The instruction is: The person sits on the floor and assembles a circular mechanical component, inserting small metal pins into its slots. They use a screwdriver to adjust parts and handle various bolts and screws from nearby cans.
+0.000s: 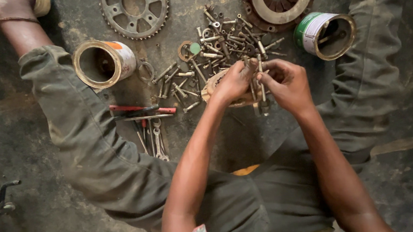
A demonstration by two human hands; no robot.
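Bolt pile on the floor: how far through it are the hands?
Little looks sorted: both tins, the left tin and the green tin, lie tipped over. In hand: the left hand and right hand pinch long bolts. Left: most of the bolt pile.

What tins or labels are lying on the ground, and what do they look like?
Tin with white-and-orange label: on its side, left of the bolt pile, open mouth showing.
Tin with green-and-white label: on its side, right of the pile, something metal inside.
No signs or screens.
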